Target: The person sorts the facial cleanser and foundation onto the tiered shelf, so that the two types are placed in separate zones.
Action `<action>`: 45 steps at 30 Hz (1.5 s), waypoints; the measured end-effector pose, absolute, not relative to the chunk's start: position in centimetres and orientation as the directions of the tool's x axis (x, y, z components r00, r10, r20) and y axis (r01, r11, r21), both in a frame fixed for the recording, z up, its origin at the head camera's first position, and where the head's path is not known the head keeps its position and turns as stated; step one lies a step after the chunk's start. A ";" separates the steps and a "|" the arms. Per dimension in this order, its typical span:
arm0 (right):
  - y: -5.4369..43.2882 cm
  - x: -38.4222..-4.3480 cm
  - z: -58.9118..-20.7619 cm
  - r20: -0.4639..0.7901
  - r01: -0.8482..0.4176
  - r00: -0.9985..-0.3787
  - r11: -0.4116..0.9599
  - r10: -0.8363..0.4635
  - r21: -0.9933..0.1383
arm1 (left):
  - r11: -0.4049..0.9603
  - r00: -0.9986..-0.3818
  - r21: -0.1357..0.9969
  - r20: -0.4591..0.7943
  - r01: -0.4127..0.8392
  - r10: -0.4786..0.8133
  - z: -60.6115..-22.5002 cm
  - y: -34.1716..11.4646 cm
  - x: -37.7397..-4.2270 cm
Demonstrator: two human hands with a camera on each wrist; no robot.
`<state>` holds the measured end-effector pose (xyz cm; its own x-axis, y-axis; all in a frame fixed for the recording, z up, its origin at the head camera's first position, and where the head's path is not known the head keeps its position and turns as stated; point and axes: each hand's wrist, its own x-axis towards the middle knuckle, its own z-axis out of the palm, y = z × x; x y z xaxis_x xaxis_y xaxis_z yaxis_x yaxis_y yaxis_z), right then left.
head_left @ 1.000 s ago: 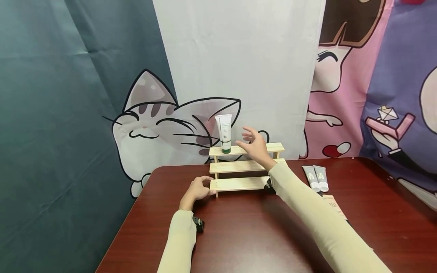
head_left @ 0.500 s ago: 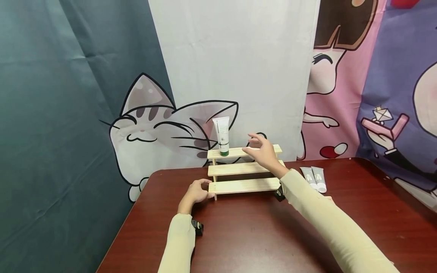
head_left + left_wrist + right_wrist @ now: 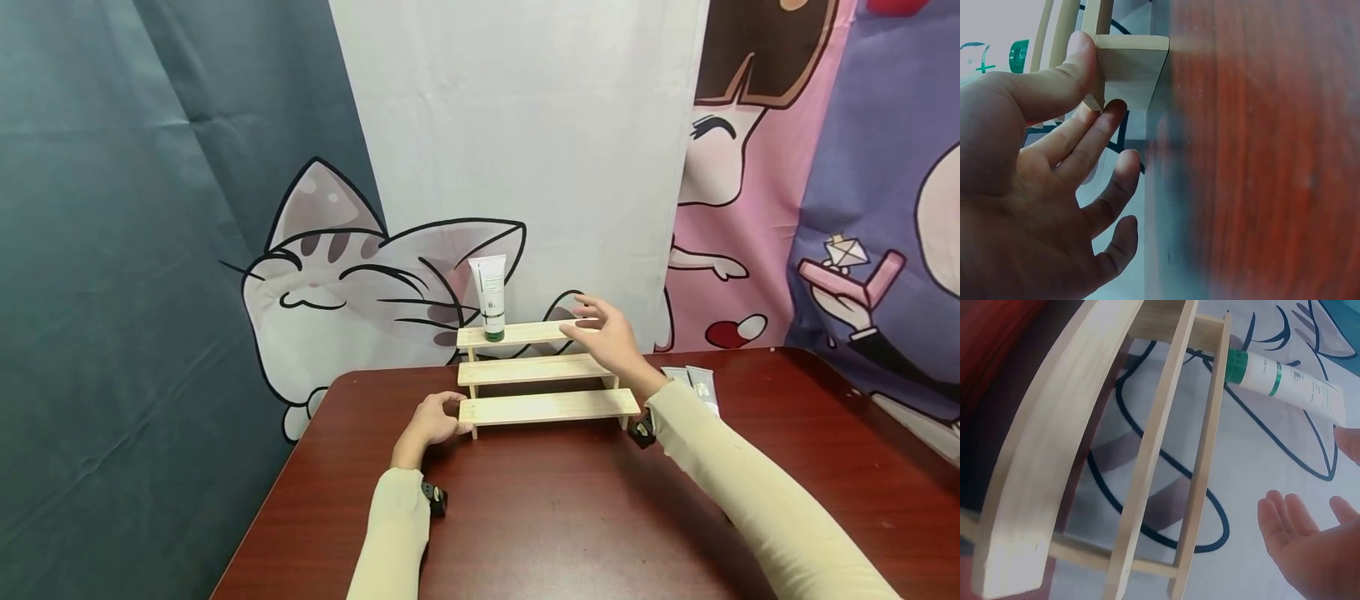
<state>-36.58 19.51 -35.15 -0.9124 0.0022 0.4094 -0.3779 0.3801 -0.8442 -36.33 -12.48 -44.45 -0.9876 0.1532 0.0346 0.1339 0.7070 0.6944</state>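
A three-tier wooden display rack (image 3: pixel 547 407) stands toward the back of the table. On the left part of its top tier a white squeeze tube (image 3: pixel 491 292) with a green cap stands cap down. My left hand (image 3: pixel 435 420) pinches the left end of the bottom tier, thumb (image 3: pixel 1079 69) on one side and fingertips on the other. Nothing is in my right hand (image 3: pixel 611 337), which hovers by the right end of the upper tiers with fingers loosely bent. The right wrist view has this hand (image 3: pixel 1316 544) apart from both rack and tube.
Two grey tubes (image 3: pixel 701 385) lie on the table right of the rack, partly hidden by my right sleeve. Behind the table hangs a printed curtain (image 3: pixel 570 150). The table (image 3: pixel 525 525) is dark red wood.
My right hand has moved right, away from the white tube, along the top tier toward the rack's right end. The left hand keeps its hold, and the tube stays standing.
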 end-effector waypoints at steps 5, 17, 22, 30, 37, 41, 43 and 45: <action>20.8 -36.2 -35.5 0.399 -0.365 -0.917 0.398 0.003 -0.842 | 0.711 -0.988 0.691 0.033 0.131 0.150 -44.5 -12.4 -36.4; 24.1 -34.9 -35.9 0.411 -0.345 -0.911 0.488 0.033 -0.802 | 0.716 -0.988 0.686 0.030 0.128 0.148 -44.4 -12.4 -36.3; 25.3 -34.3 -36.2 0.423 -0.332 -0.905 0.537 0.053 -0.776 | 0.708 -0.987 0.692 0.036 0.139 0.159 -44.4 -12.3 -36.4; 26.9 -33.4 -36.3 0.422 -0.311 -0.905 0.578 0.063 -0.754 | 0.714 -0.990 0.690 0.025 0.120 0.142 -44.2 -12.4 -36.4; 29.3 -33.2 -37.2 0.428 -0.304 -0.901 0.592 0.077 -0.747 | 0.710 -0.989 0.694 0.026 0.123 0.145 -44.1 -12.4 -36.4; 30.4 -33.1 -37.5 0.410 -0.269 -0.907 0.616 0.097 -0.741 | 0.706 -0.990 0.699 0.020 0.114 0.141 -44.1 -12.4 -36.5; 30.9 -32.9 -37.6 0.399 -0.252 -0.911 0.623 0.106 -0.741 | 0.707 -0.990 0.698 0.015 0.111 0.140 -44.1 -12.5 -36.4; 31.3 -32.9 -37.8 0.392 -0.238 -0.913 0.631 0.114 -0.738 | 0.712 -0.990 0.693 0.011 0.111 0.143 -44.2 -12.5 -36.4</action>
<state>-32.85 31.26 -37.84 -0.9131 0.1136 0.3915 -0.2380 0.6311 -0.7382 -36.41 -12.49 -44.15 -0.9896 0.1433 0.0114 0.1111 0.7120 0.6933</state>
